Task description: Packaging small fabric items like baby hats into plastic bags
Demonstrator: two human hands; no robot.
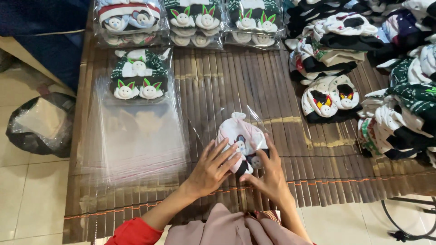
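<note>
The desk (pixel 254 86), covered by a slatted bamboo mat, carries a heap of loose socks (pixel 363 59) along its right side, sealed packs (pixel 195 20) lined up at the far edge, and a stack of empty clear bags (pixel 136 140) on the left with one packed bag (pixel 138 77) lying at its top. Near the front edge lies a pink pair of socks (pixel 243 138) inside a clear bag (pixel 254 120), and both hands press on it: the left hand (pixel 212 169) flat with fingers spread over its left side, the right hand (pixel 268 174) bent over the lower right corner. Whether the flap is already folded is hard to tell under the fingers. To do this well, keep the socks squared, push air out toward the opening, and hold the film taut so it closes without wrinkles.
</note>
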